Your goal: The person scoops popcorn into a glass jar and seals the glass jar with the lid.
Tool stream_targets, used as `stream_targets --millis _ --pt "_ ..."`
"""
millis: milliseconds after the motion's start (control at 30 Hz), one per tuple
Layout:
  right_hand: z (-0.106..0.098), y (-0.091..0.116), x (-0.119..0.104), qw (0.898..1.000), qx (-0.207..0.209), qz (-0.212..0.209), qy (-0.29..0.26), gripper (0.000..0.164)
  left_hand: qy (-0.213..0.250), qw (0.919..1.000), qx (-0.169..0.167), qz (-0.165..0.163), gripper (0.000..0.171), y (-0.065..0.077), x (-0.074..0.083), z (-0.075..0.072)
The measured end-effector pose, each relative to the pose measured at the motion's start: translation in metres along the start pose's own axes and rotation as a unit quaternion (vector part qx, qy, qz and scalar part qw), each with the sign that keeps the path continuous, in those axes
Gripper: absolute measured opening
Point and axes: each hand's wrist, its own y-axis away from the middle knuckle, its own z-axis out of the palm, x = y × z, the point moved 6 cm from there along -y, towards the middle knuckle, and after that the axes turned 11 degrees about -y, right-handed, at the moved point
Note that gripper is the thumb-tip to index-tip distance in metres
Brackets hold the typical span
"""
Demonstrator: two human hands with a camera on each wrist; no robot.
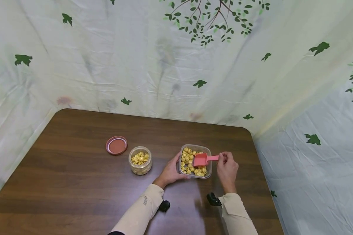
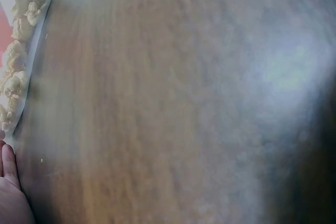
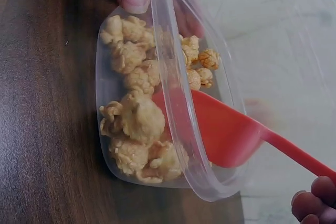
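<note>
A clear plastic container (image 1: 210, 169) with caramel popcorn (image 1: 187, 156) in it sits on the right part of the table. My left hand (image 1: 171, 171) grips its left side, the thumb on the near wall in the right wrist view. Between the fingers of my right hand (image 1: 227, 170) is the handle of a pinkish-red scoop (image 3: 226, 129). The scoop's blade lies inside the container, among the popcorn. In the left wrist view only a strip of popcorn (image 2: 14, 56) and part of the left hand (image 2: 11, 192) show at the left edge.
Left of the container stands an open clear jar (image 1: 140, 170) filled with popcorn. Its likely lid, a red round one (image 1: 116, 145), lies farther left on the brown wooden table (image 1: 76, 169). A white curtain (image 1: 135, 65) with leaf prints hangs behind the table's far edge.
</note>
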Motion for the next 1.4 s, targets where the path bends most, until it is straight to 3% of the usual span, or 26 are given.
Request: stream_targets --millis 600,1000,1400 --pt "0.018 0.0 0.013 0.998 -0.013 0.058 -0.027 0.016 -0.004 0.9998 -0.012 -0.011 0.116 -0.004 -0.003 -0.002" --pt "0.028 0.002 0.022 0.997 -0.016 0.051 -0.052 0.014 0.004 1.0 -0.008 0.0 0.115 -0.004 -0.001 -0.003" --pt "0.035 0.004 0.037 0.995 -0.03 0.075 -0.054 0.015 -0.01 0.9999 -0.011 -0.008 0.117 -0.004 -0.006 -0.001"
